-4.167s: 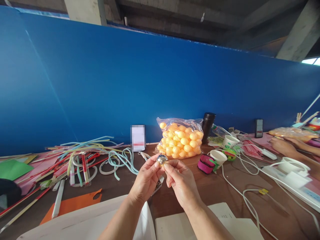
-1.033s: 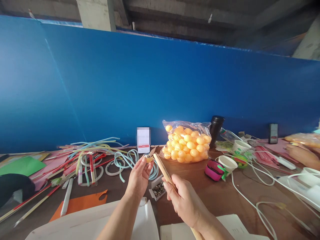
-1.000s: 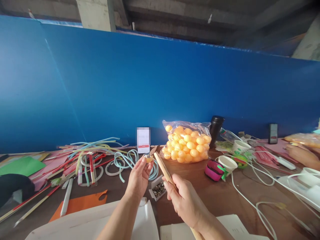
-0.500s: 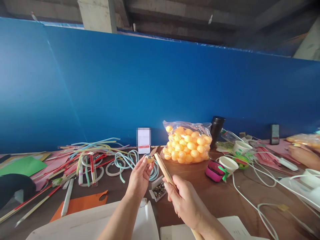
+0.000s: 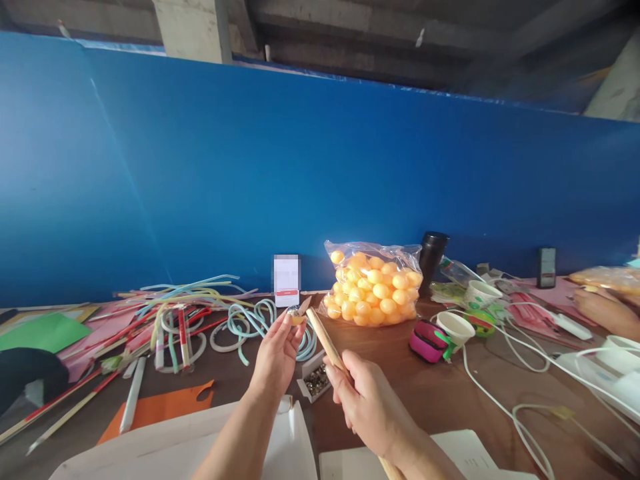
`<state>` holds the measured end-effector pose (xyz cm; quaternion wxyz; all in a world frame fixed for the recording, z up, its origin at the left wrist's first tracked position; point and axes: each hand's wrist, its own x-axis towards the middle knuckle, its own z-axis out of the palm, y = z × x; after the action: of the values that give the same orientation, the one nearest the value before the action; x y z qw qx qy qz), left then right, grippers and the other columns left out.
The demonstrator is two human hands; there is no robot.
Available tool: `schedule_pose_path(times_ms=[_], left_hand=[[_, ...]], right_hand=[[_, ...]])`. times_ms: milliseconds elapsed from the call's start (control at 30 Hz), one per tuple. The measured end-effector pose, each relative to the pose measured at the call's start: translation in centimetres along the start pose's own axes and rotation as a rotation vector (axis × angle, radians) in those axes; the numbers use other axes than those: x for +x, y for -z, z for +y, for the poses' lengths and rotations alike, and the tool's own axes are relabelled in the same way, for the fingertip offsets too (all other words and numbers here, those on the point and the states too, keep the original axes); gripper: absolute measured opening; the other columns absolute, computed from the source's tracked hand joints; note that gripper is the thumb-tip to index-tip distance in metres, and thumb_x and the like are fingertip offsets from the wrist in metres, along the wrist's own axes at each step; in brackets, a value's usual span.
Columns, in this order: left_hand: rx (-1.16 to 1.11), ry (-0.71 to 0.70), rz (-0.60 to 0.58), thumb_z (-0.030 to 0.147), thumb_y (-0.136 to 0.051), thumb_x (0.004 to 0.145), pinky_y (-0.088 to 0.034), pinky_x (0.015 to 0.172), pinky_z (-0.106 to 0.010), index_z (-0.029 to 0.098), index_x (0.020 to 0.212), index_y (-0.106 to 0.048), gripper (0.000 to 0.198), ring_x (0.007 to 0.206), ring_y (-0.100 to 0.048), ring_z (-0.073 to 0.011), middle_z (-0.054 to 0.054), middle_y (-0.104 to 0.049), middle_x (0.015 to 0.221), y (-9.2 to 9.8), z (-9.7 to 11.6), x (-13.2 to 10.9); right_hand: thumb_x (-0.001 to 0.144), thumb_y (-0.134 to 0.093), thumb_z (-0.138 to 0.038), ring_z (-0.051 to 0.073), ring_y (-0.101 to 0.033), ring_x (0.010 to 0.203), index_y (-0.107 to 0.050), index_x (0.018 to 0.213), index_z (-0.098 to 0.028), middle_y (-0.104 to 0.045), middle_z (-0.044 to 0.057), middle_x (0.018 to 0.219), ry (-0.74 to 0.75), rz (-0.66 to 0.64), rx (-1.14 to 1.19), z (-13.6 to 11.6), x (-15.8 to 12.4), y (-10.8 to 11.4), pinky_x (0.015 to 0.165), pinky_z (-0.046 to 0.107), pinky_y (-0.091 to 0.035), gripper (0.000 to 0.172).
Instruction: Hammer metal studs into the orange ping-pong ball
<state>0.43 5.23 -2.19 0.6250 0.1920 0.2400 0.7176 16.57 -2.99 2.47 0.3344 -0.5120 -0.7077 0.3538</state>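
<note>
My left hand (image 5: 277,353) is closed in a pinch around a small round piece (image 5: 297,315), shiny silver on top and yellow-orange below; its exact kind is unclear. My right hand (image 5: 363,393) wraps round a light wooden stick (image 5: 323,333), tilted with its upper end near that piece. A small gap shows between stick and piece. A pointed brownish sliver (image 5: 305,306) shows just beyond them, and I cannot tell what it belongs to. Below and between my hands lies a small open box (image 5: 306,389) of shiny metal bits.
A clear bag of orange balls (image 5: 373,293) stands behind my hands, beside a black bottle (image 5: 433,260). A phone (image 5: 287,280) leans on the blue partition. Coiled tubes (image 5: 255,320) and sticks lie left; a magenta pouch (image 5: 427,341), cups and white cables right. Another person's hand (image 5: 600,310) is far right.
Both hands keep their grips, the stick and the round piece staying close together. Everything has shifted slightly left in the view.
</note>
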Motion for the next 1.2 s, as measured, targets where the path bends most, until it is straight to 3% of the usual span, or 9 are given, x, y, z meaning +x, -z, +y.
schedule_pose_path(times_ms=[467,667,1200], left_hand=[[0.017,0.006,-0.043,0.019,-0.071,0.076,-0.055,0.077,-0.021,0.015,0.094,-0.070,0.018,0.084,-0.068,-0.0135,-0.006,-0.071,0.096,0.04,-0.12,0.18],[-0.010,-0.008,-0.011,0.017,-0.072,0.075,-0.055,0.076,-0.020,0.015,0.086,-0.070,0.011,0.082,-0.068,-0.0129,-0.005,-0.071,0.094,-0.04,-0.10,0.12],[0.022,0.010,0.027,0.016,-0.069,0.077,-0.056,0.075,-0.020,0.015,0.091,-0.070,0.013,0.079,-0.068,-0.0122,-0.005,-0.070,0.091,-0.35,-0.10,0.03]], right_hand=[[0.099,-0.036,-0.041,0.010,-0.054,0.039,-0.052,0.091,-0.019,-0.060,-0.002,0.066,0.029,0.049,-0.001,-0.06,-0.05,0.00,0.040,0.020,-0.039,0.029],[0.098,-0.039,-0.039,0.011,-0.055,0.039,-0.053,0.086,-0.019,-0.061,-0.001,0.065,0.009,0.007,-0.030,-0.17,-0.05,-0.04,0.039,0.021,-0.038,0.028],[0.098,-0.039,-0.038,0.010,-0.053,0.037,-0.053,0.087,-0.019,-0.062,-0.001,0.066,0.001,0.022,-0.070,-0.46,-0.11,0.09,0.043,0.021,-0.040,0.026]])
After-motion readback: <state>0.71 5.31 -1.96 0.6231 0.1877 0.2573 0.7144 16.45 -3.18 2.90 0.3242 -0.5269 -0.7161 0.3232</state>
